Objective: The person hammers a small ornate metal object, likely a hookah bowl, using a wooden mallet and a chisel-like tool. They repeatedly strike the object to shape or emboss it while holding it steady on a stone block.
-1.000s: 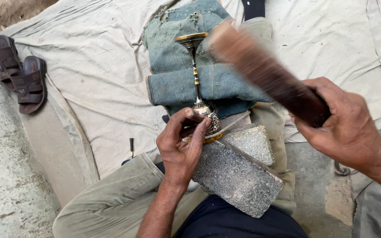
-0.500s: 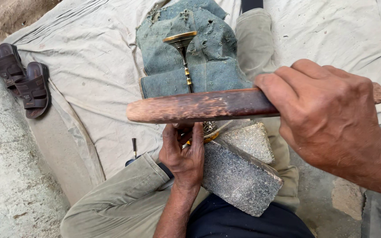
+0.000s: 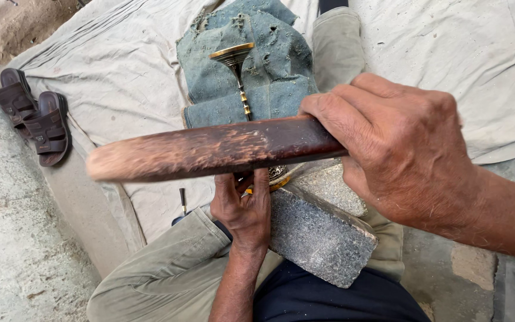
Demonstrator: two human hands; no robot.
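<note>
Your right hand (image 3: 406, 155) is wrapped tight around one end of a dark reddish-brown wooden stick (image 3: 210, 149), which lies nearly level across the view, its far end blurred. Just below the stick, your left hand (image 3: 242, 209) is closed on the lower part of a slim brass goblet-shaped piece with a long beaded stem (image 3: 241, 89); its flared golden top points away from you, above the stick. The stem lies over a worn blue-green folded cloth pad (image 3: 269, 65) and hides behind the stick lower down. Touching your left hand, below the stick, is a grey speckled stone block (image 3: 320, 238) resting on your lap. Left of the stick, well apart, a pair of brown sandals (image 3: 34, 116) sits at the edge of the pale canvas sheet (image 3: 120, 77) spread on the ground.
</note>
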